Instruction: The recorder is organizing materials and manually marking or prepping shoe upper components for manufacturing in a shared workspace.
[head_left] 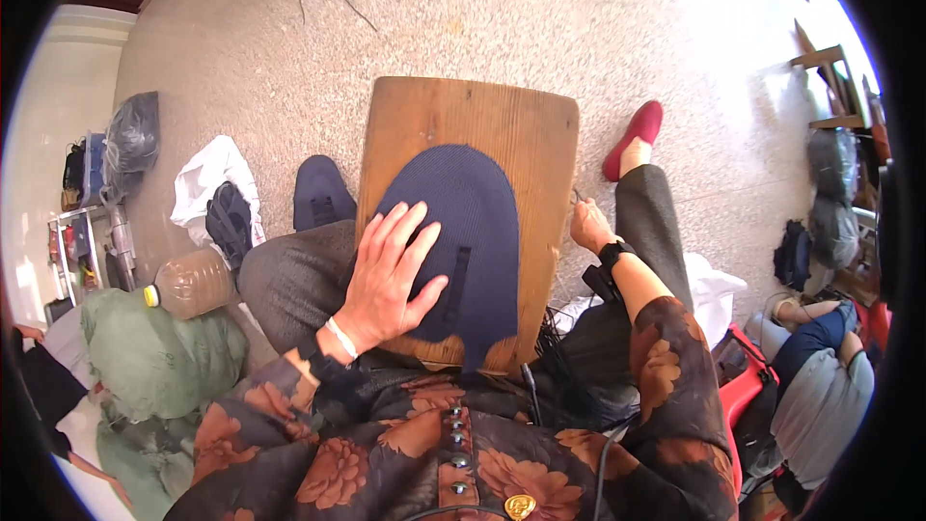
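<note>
A wooden board [540,164] lies across my lap. On it rests a flat, dark blue knitted shoe upper [473,193], rounded at its far end, with a dark slotted strip down its near half. My left hand [391,280] lies on the upper's left side, palm down and fingers spread. Off the board's right edge is my right hand [590,227], its fingers closed in a pinch. A small dark tip shows at those fingers, too small to name. A bundle of black cords [559,342] hangs by the board's near right corner.
Another dark blue upper [321,195] is on the left beside my knee. Nearby are a white bag [217,178], a large plastic bottle [193,283] and a green sack [159,352]. Another person [820,376] sits at the right by a red chair [745,376].
</note>
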The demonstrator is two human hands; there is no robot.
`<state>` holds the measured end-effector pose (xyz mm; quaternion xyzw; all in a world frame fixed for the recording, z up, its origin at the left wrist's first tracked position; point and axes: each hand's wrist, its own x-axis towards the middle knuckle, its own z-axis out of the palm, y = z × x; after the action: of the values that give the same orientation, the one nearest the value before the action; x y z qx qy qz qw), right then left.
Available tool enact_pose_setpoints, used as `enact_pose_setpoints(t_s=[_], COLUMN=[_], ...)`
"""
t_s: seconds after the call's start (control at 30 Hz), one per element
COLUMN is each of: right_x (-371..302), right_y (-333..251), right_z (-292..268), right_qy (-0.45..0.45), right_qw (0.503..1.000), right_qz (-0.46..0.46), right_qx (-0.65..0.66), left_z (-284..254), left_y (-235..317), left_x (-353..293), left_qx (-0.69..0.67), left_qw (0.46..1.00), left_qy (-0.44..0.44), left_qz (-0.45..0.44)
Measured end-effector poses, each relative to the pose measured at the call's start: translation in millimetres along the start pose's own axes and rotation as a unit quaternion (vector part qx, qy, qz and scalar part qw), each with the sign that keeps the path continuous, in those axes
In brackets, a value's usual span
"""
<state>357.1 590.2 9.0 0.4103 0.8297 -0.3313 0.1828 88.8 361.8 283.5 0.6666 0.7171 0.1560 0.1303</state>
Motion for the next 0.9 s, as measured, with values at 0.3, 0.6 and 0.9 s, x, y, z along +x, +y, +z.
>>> enact_pose_setpoints(t_s=[0.3, 0.6, 0.9], right_x=[-180, -269, -263], right_y=[-116, -251, -325], right_z=[-151, -156, -138], right_qy=[0.355, 0.132, -0.099], right_qw=[0.905, 0.842, 0.789], right_qz=[-0.075, -0.164, -0.186], right_qx=[0.223, 0.496, 0.577], left_z=[-2, -55, -86], left_y=[-18, -28, 21], left_x=[-16, -100, -117], left_qx=[-0.101, -0.231, -0.458], left_qw=[0.975, 0.948, 0.872], left_qy=[0.192, 0.221, 0.173], left_qz=[0.046, 0.006, 0.027])
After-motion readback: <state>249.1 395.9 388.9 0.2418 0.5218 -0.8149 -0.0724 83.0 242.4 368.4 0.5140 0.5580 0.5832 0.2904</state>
